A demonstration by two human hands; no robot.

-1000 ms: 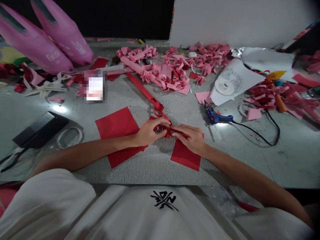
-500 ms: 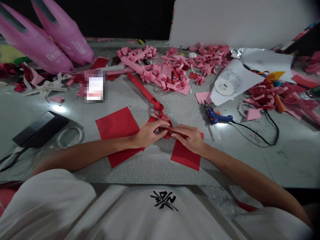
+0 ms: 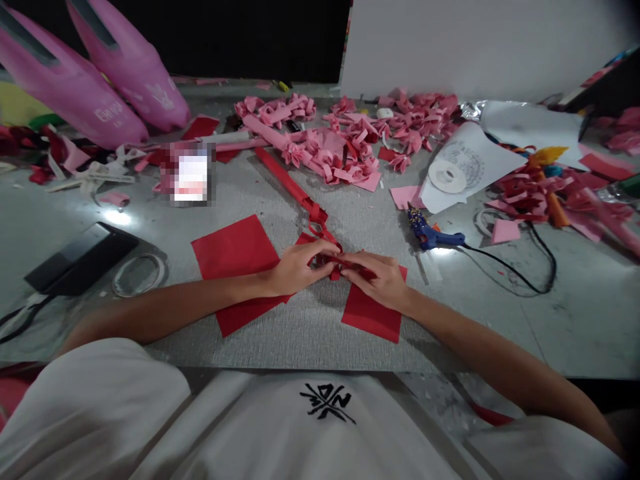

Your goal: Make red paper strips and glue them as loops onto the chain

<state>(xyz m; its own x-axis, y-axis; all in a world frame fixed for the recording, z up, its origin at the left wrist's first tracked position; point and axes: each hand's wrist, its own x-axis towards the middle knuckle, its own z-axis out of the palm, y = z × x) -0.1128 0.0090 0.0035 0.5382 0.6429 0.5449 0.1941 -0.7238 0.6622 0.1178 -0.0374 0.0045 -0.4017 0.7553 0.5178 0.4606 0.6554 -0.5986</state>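
Note:
Above the middle of the table my left hand [image 3: 301, 267] pinches a folded piece of red paper [image 3: 344, 261] from the left. My right hand [image 3: 379, 277] grips the same piece from the right, its fingertips close to the left ones. Fingers cover much of the fold. Just beyond the hands lie looped red paper strips [image 3: 320, 223] and a long red paper strip [image 3: 283, 175]. A red sheet [image 3: 237, 248] rests under and beside my left forearm. Under my right hand is a smaller red sheet [image 3: 374, 313].
A blue glue gun [image 3: 435, 237] with a black cord lies to the right. Pink paper flowers [image 3: 345, 143] are heaped at the back. A white tape roll [image 3: 449, 175] sits on printed paper. On the left are a black box [image 3: 83, 259], a clear ring [image 3: 139, 275] and pink bottles [image 3: 95, 100].
The red paper between my fingertips has shifted slightly, and more of its red edge shows near my right fingers. Both hands stay in nearly the same place.

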